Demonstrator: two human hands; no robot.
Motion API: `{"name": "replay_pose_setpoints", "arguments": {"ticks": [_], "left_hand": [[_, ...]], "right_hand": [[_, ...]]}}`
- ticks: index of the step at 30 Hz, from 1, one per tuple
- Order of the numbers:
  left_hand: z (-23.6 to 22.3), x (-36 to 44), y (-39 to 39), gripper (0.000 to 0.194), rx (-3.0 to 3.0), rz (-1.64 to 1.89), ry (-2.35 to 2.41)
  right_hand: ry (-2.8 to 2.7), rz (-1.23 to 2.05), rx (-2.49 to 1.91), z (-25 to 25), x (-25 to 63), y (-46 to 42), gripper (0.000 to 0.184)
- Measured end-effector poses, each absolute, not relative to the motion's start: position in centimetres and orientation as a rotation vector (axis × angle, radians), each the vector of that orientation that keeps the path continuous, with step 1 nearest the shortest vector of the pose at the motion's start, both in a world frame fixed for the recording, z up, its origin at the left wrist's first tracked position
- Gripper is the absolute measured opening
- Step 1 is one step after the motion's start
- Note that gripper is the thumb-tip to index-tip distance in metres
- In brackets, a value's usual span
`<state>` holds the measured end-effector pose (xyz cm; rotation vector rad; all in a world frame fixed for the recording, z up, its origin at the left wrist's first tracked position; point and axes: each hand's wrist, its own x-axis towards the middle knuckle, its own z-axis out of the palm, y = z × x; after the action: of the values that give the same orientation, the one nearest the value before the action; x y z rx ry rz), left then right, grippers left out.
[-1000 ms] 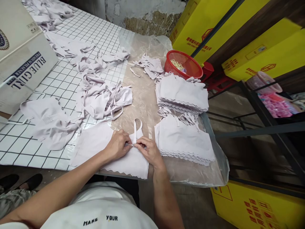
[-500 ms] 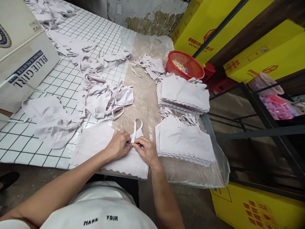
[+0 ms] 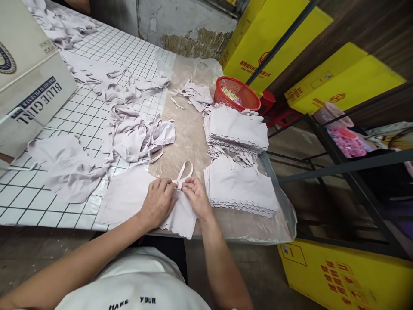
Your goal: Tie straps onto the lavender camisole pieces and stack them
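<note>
A pale lilac-grey bra top point(image 3: 124, 196) with a scalloped hem lies spread at the table's front edge. Its shoulder strap point(image 3: 186, 168) stands up in a loop between my hands. Fingers of my left hand point(image 3: 158, 200) pinch the base of that strap, the palm resting over the fabric. On the other side, my right hand point(image 3: 197, 197) grips the strap base between thumb and fingertips. Just right of it sits a neat stack of matching bra tops point(image 3: 240, 183), with a second stack point(image 3: 238, 127) behind.
Crumpled tops point(image 3: 135, 133) lie left of centre, and another loose top point(image 3: 67, 165) farther left. A Blue Girl carton point(image 3: 35, 99) stands at the left edge. Behind the stacks is a red basket point(image 3: 237, 92). A dark metal rack point(image 3: 348, 168) borders the table's right side.
Both hands have shifted slightly upward at the strap base; my left hand now lies flatter over the fabric. The strap loop leans more to the right. The camera view has turned somewhat.
</note>
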<state>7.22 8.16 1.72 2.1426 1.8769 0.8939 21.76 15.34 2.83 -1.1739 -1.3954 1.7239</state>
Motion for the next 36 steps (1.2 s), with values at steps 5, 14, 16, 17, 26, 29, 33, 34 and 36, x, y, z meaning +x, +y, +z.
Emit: {"name": "replay_pose_setpoints", "arguments": {"ticks": [5, 14, 16, 17, 26, 29, 33, 34, 36], "left_hand": [[0.0, 7.7, 5.8, 0.036, 2.372, 0.845, 1.563], [-0.9, 8.0, 5.1, 0.056, 2.477, 0.544, 1.565], [-1.0, 8.0, 5.1, 0.057, 2.475, 0.566, 1.579], [-1.0, 8.0, 5.1, 0.057, 2.474, 0.578, 1.584], [-1.2, 8.0, 5.2, 0.056, 2.485, 0.576, 1.58], [-1.2, 8.2, 5.1, 0.06, 2.478, 0.52, 1.575], [-0.5, 7.9, 5.3, 0.062, 2.441, 0.526, 1.506], [-0.2, 7.5, 5.5, 0.059, 2.429, 0.554, 1.462], [0.7, 5.8, 6.1, 0.045, 2.395, 0.654, 1.384]], "right_hand": [[-1.301, 1.819, -1.175, 4.3, 21.5, 17.5, 0.035], [-1.925, 0.845, -1.401, 5.5, 23.0, 20.2, 0.034], [-1.977, 0.716, -1.346, 5.5, 24.0, 18.9, 0.03], [-1.993, 0.695, -1.339, 5.4, 24.4, 18.2, 0.027], [-2.18, 0.696, -1.505, 2.3, 21.8, 18.8, 0.017], [-2.244, 0.561, -1.5, 1.8, 20.4, 20.4, 0.009], [-2.248, 0.43, -1.512, 2.6, 19.0, 21.3, 0.014], [-2.29, 0.409, -1.467, 3.1, 18.3, 21.2, 0.017], [-2.437, 0.378, -1.308, 4.3, 16.4, 20.9, 0.023]]}}
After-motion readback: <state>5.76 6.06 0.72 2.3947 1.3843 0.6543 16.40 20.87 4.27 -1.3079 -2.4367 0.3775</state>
